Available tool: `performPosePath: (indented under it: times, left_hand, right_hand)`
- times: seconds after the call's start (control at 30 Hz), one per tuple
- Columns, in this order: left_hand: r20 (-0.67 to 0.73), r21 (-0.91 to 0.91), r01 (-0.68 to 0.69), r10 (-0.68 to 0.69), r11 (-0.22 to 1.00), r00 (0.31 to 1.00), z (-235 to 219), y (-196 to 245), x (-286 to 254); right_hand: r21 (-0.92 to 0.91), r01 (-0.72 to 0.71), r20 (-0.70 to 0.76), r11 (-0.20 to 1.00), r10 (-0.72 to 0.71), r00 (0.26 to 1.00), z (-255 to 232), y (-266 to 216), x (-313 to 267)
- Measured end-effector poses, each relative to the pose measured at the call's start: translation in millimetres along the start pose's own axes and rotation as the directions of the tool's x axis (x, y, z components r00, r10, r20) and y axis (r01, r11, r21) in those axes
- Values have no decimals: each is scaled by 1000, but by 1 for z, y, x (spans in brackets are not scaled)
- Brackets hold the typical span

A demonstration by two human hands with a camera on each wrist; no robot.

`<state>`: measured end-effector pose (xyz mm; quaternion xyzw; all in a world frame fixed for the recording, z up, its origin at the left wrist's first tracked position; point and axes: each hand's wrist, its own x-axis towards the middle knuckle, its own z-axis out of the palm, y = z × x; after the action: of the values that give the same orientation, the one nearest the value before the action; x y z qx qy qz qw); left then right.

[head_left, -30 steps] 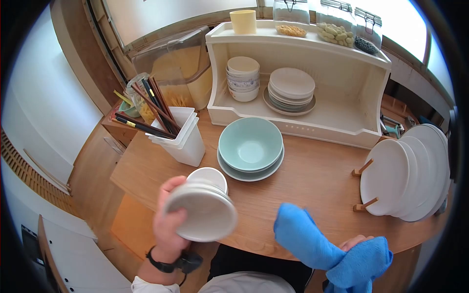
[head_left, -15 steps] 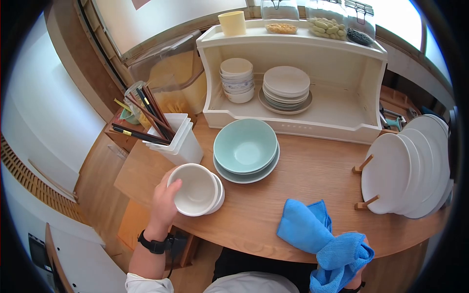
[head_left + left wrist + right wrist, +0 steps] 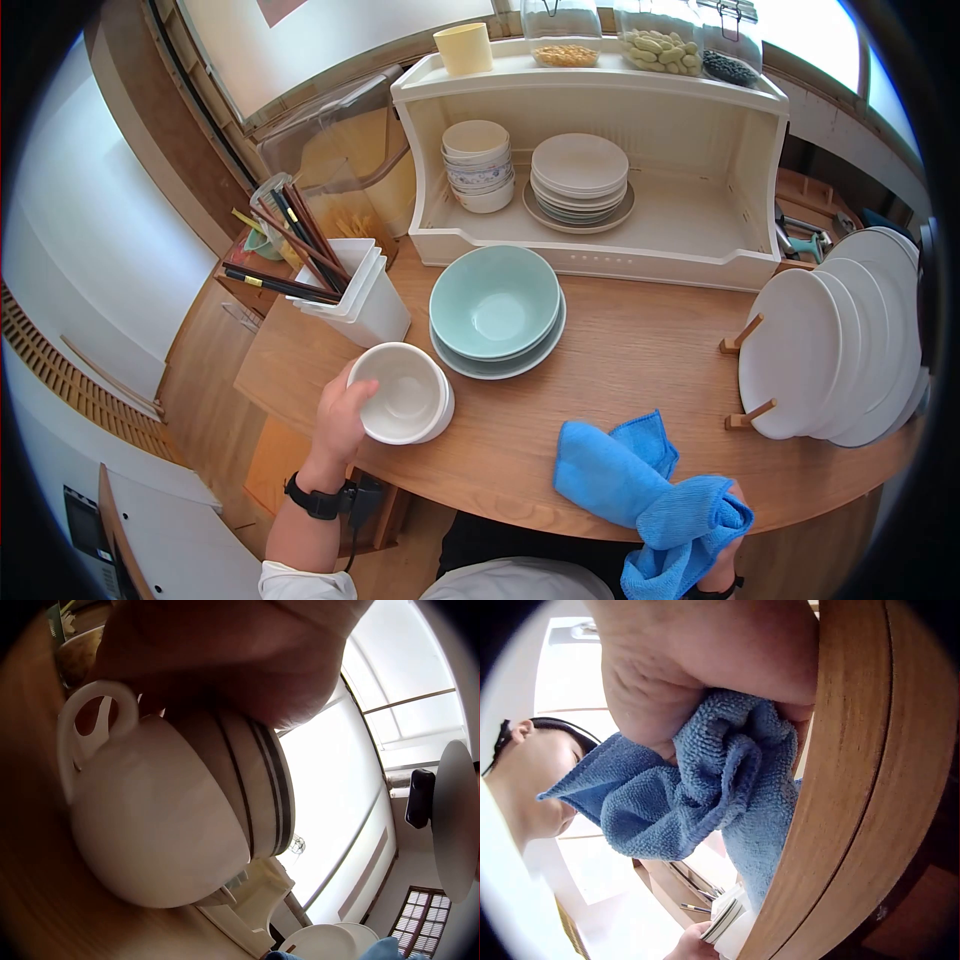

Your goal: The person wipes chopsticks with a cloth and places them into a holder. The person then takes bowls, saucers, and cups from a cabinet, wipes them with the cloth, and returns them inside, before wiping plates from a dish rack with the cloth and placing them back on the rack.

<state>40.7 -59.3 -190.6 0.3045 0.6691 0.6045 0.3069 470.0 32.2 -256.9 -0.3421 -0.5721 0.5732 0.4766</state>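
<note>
Bowl [image 3: 400, 393] in hand, you work at the near left of a wooden table [image 3: 650, 350], your left hand [image 3: 338, 420] curled round the near left side of the rim, thumb over the inside, fingers along the outside. Dark bands circle the bowl's outer wall, as the left wrist view shows, and its lower part meets the mouth of a white cup [image 3: 157, 817] with a looped handle, the two stacked together.

At the table's near edge, right of center, your right hand [image 3: 724, 562] is closed around a bunched blue cloth [image 3: 605, 475]; one part of the cloth spreads over the tabletop, and folds gather by your palm.

Just beyond the bowl and to its right, a mint-green bowl [image 3: 498, 300] sits on a wider dish [image 3: 500, 371]. To the far left of the bowl stands a white holder [image 3: 376, 303], its dark and brown chopsticks [image 3: 310, 245] leaning to the left. Across the far side, a cream shelf [image 3: 700, 190] houses a stack of small bowls [image 3: 480, 172], one with a floral pattern, and to their right a pile of plates [image 3: 580, 165]. A yellow cup [image 3: 463, 50] and three clear jars [image 3: 565, 50] line its top. At the right, larger white plates [image 3: 790, 350] stand on edge by wooden pegs [image 3: 748, 333].
</note>
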Motion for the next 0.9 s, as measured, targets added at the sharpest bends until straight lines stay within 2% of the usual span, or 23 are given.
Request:
performPosePath:
  times: [0.07, 0.33, 0.43, 0.5, 0.67, 0.9]
  left_hand:
    - [-2, -8, 0, 0, 1000, 1000, 1, 0, 1]
    - [-30, 5, 16, -15, 1000, 999, 2, 4, 1]
    - [2, 36, 44, -44, 998, 999, -6, 5, 5]
    - [73, 44, 135, -138, 990, 988, -12, 7, 9]
    - [108, 32, 144, -146, 989, 983, -4, 19, 11]
    - [127, -48, 156, -149, 987, 981, -4, 16, 15]
  right_hand:
    - [-34, -34, -16, 999, 33, 999, 8, -8, 3]
    - [-76, -19, -32, 997, 17, 999, 7, -4, 1]
    - [-95, -12, -33, 995, 9, 999, 7, -3, 1]
    - [-108, -7, -32, 994, 3, 999, 6, -2, 1]
    - [-134, 9, -32, 991, -13, 999, 6, 1, 2]
    - [-40, 36, -28, 999, -37, 999, 12, -3, 3]
